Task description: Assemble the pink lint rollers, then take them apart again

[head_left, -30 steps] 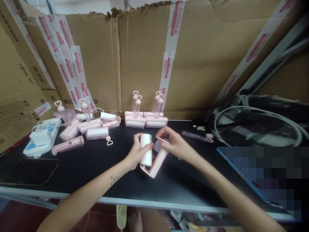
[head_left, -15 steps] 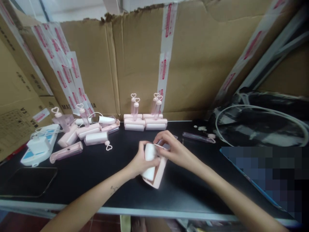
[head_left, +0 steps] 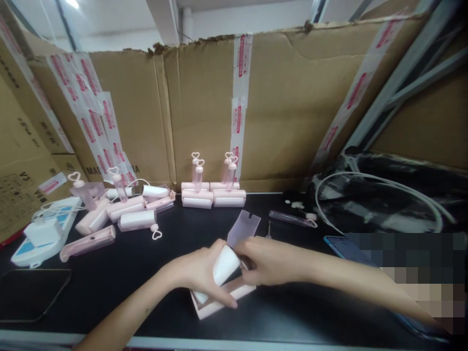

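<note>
2 hands meet at the near edge of a black desk [head_left: 120,263], working a white roll [head_left: 224,265] into a pink holder [head_left: 223,298] that lies flat on the desk. Left hand [head_left: 197,273] has its fingers wrapped around the roll, tilting it down into the holder; right hand [head_left: 272,261] has its fingers closed on the holder's far end, beside a clear flap [head_left: 243,228] that stands up behind them. By the look of it, the roll is partly seated, so the step in hand is fitting it; the next move likely calls for pressing it square into the cradle while the holder is kept from sliding.

Behind, 4 finished rollers [head_left: 213,195] stand in a neat block with heart-topped handles, and a looser pile [head_left: 120,209] lies to the left near a power strip [head_left: 40,234]. Taped cardboard [head_left: 204,112] walls the desk; a phone [head_left: 29,295] lies at the left edge, white tubing [head_left: 383,195] coils at right.
</note>
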`<state>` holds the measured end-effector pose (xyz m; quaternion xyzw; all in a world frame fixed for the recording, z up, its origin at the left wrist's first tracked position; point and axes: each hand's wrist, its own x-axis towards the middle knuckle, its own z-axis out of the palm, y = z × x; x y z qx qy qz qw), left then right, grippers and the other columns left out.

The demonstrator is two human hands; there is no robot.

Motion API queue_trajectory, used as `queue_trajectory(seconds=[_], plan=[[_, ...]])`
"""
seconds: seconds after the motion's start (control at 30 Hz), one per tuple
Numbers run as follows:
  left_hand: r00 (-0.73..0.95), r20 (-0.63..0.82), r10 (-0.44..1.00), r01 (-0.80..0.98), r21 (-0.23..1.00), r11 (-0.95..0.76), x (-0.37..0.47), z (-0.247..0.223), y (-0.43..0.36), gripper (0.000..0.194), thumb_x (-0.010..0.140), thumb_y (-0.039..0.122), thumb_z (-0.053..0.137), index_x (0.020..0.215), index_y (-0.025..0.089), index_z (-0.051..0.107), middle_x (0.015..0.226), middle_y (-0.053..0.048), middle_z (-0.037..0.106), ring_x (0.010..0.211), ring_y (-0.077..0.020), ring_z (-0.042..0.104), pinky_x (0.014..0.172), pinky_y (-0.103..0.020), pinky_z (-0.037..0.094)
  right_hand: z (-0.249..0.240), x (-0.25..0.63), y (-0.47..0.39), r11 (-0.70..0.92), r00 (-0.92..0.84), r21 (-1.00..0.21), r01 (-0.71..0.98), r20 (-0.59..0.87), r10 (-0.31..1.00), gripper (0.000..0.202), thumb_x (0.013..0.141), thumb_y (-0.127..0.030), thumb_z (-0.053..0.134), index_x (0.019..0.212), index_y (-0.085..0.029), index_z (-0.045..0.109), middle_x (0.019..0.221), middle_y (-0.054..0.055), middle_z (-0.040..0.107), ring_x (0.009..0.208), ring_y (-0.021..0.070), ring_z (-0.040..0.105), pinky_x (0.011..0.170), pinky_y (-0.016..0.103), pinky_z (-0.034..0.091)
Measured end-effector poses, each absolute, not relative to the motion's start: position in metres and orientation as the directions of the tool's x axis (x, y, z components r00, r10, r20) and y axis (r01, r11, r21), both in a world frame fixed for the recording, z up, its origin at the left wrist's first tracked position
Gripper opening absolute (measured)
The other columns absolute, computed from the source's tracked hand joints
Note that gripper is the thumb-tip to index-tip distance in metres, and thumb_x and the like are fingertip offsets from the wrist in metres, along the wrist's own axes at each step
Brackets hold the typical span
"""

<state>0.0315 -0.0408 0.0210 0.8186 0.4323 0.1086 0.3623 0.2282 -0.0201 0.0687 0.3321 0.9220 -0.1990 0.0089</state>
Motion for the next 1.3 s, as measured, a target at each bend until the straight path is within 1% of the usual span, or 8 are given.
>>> queue_trajectory(seconds=[0.37,0.67,0.9,1.0,1.07,1.13,1.2,1.3], plan=[[0.627,-0.273,0.730,0.693,0.623,-0.363,0.026,0.036,-0.039,0.075,0.049,0.059,0.073,0.109,0.026,0.043,0.088,0.000,0.056,0.075,-0.0214,0.058,0.056,-0.024,0.040,0.048,0.230,-0.015,0.680,-0.834,-0.495,0.542,-0.219,0.506,0.013,0.072,-0.017,0.046,0.065,-0.013,0.056,0.060,0.002,0.057,0.053,0.0107,0.049,0.051,0.021,0.035],[0.636,-0.332,0.696,0.709,0.607,-0.358,0.027,0.034,-0.036,0.071,0.053,0.060,0.070,0.110,0.026,0.044,0.085,0.000,0.058,0.073,-0.0210,0.059,0.055,-0.024,0.041,0.034,0.233,-0.011,0.564,-0.820,-0.630,0.535,-0.226,0.526,0.013,0.071,-0.016,0.046,0.060,-0.014,0.051,0.056,-0.002,0.051,0.051,0.0088,0.045,0.047,0.020,0.032],[0.666,-0.189,0.721,0.652,0.616,-0.442,0.029,0.029,-0.040,0.068,0.056,0.050,0.069,0.116,0.027,0.044,0.084,0.000,0.061,0.077,-0.0228,0.061,0.057,-0.024,0.043,0.053,0.234,-0.011,0.539,-0.737,-0.525,0.659,-0.304,0.604,0.015,0.074,-0.028,0.054,0.070,-0.014,0.059,0.057,-0.001,0.054,0.049,0.0098,0.047,0.043,0.020,0.033],[0.597,-0.060,0.800,0.644,0.631,-0.433,0.033,0.029,-0.042,0.084,0.058,0.041,0.069,0.132,0.028,0.031,0.076,0.002,0.061,0.066,-0.0208,0.062,0.054,-0.024,0.042,0.070,0.243,-0.015,0.555,-0.678,-0.427,0.714,-0.221,0.701,0.041,0.070,-0.040,0.062,0.101,-0.013,0.060,0.067,0.002,0.060,0.054,0.0140,0.054,0.048,0.023,0.040],[0.550,0.021,0.835,0.607,0.677,-0.417,0.035,0.029,-0.042,0.090,0.059,0.035,0.068,0.137,0.029,0.023,0.075,0.004,0.062,0.064,-0.0189,0.061,0.055,-0.024,0.043,0.078,0.252,-0.021,0.561,-0.658,-0.423,0.712,-0.120,0.744,0.074,0.065,-0.048,0.068,0.127,-0.014,0.045,0.079,0.004,0.064,0.063,0.0179,0.060,0.055,0.026,0.047],[0.492,0.108,0.864,0.551,0.730,-0.405,0.037,0.030,-0.040,0.083,0.059,0.031,0.068,0.132,0.028,0.031,0.079,0.004,0.063,0.068,-0.0175,0.061,0.059,-0.024,0.044,0.080,0.260,-0.029,0.569,-0.654,-0.476,0.670,-0.016,0.757,0.091,0.066,-0.050,0.069,0.140,-0.020,0.026,0.096,0.006,0.064,0.078,0.0210,0.063,0.066,0.028,0.051],[0.419,0.192,0.887,0.483,0.780,-0.397,0.038,0.029,-0.038,0.067,0.056,0.028,0.070,0.119,0.023,0.044,0.082,0.003,0.062,0.069,-0.0157,0.058,0.060,-0.023,0.044,0.075,0.264,-0.036,0.584,-0.635,-0.550,0.598,0.119,0.763,0.087,0.073,-0.046,0.066,0.143,-0.027,0.017,0.113,0.008,0.060,0.092,0.0216,0.062,0.078,0.030,0.051],[0.377,0.241,0.894,0.386,0.837,-0.388,0.041,0.024,-0.038,0.054,0.054,0.025,0.071,0.104,0.019,0.050,0.080,0.003,0.059,0.065,-0.0123,0.053,0.056,-0.021,0.042,0.059,0.259,-0.042,0.631,-0.591,-0.597,0.495,0.300,0.749,0.067,0.082,-0.039,0.058,0.140,-0.030,0.025,0.124,0.008,0.053,0.104,0.0208,0.058,0.089,0.034,0.048]])
